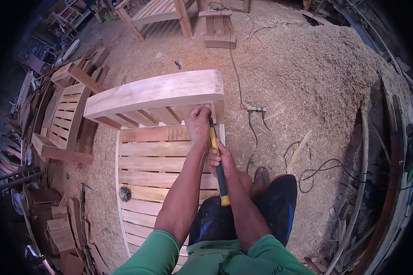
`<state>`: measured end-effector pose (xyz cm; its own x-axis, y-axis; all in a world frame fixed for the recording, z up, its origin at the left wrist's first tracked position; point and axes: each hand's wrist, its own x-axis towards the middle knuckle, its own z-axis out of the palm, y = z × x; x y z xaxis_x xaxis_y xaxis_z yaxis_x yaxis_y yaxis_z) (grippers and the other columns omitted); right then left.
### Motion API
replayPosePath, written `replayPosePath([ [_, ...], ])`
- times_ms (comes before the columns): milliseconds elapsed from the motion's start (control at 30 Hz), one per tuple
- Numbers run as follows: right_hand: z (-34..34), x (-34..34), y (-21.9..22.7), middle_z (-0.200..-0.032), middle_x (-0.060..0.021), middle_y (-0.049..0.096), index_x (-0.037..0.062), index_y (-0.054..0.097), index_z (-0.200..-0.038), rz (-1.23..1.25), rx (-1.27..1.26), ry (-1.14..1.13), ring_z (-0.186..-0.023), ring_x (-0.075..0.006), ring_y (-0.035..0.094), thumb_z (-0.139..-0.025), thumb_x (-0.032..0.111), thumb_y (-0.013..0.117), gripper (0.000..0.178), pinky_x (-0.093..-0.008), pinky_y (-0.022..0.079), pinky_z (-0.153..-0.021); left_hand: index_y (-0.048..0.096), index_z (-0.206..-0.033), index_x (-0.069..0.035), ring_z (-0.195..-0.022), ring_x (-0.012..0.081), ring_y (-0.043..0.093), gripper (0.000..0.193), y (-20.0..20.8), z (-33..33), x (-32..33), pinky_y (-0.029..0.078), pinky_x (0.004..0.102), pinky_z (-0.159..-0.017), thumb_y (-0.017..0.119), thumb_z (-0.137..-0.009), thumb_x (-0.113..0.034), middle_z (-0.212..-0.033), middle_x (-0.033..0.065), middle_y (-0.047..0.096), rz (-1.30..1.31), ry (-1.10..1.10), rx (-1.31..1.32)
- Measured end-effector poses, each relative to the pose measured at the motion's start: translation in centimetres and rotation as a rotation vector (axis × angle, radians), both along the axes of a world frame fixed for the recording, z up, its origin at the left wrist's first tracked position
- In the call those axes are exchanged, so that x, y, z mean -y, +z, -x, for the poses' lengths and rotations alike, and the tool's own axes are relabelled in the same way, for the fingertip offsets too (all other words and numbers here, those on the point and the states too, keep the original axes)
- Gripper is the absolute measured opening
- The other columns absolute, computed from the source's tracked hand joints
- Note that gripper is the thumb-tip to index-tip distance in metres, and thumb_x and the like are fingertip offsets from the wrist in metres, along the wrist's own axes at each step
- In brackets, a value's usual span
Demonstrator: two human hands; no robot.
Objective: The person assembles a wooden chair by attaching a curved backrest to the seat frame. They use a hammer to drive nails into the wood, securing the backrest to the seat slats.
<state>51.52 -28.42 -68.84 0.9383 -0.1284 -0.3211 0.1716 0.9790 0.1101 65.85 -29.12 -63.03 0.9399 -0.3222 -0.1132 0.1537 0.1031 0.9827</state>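
A hammer (220, 176) with a yellow and black handle is gripped mid-handle in my right hand (215, 158). Its handle end points toward me, and its head is up beside my left fingers, partly hidden. My left hand (197, 124) is closed with fingertips pinched against the right end of the wooden bench's backrest (156, 94), just under the thick top rail. What those fingers pinch cannot be made out. Below them the slatted bench seat (151, 163) runs toward me. A small dark clump (125, 193) lies on the slats at the left edge.
Another slatted wooden frame (64, 114) stands at left among stacked boards. Further off are a wooden bench (160, 13) and a small wooden stand (218, 30). A power strip (256, 109) with cables lies on the shavings at right, near a large shavings heap (326, 68).
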Motion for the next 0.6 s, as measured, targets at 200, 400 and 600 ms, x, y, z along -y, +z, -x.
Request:
replayPosePath([
  [200,1.1,-0.6,-1.5,-0.079,0.0019,0.056,0.0221,0.054,-0.133,-0.066,0.087,0.028,-0.057,-0.0059,0.053,-0.116,0.040,0.059,0.025,-0.0234,0.048,-0.049,0.081,-0.120,0.004,-0.086,0.0092,0.064,0.029,-0.3,-0.3,0.0,0.052,0.0257,-0.077,0.082,-0.100,-0.017,-0.099,0.0026,0.078,-0.001,-0.002,0.026],
  [400,2.1,-1.1,-1.2,-0.078,0.0025,0.056,0.0212,0.053,-0.129,-0.024,0.029,0.069,-0.058,-0.0063,0.052,-0.116,0.041,0.059,0.025,-0.0233,0.047,-0.050,0.081,-0.114,0.004,-0.079,0.0069,0.059,0.027,-0.5,-1.3,-2.3,0.050,0.0294,-0.071,0.076,-0.104,-0.020,-0.091,0.0006,0.075,-0.139,-0.052,0.307],
  [600,4.4,0.5,-0.7,-0.079,0.0034,0.055,0.0208,0.053,-0.126,0.114,-0.112,0.063,-0.060,-0.0065,0.051,-0.115,0.040,0.060,0.024,-0.0226,0.046,-0.052,0.064,-0.153,-0.019,-0.131,0.0385,0.062,0.069,8.4,-4.2,-6.2,0.047,0.0492,-0.116,0.087,-0.090,-0.035,-0.147,0.0202,0.063,-0.802,-0.053,1.352],
])
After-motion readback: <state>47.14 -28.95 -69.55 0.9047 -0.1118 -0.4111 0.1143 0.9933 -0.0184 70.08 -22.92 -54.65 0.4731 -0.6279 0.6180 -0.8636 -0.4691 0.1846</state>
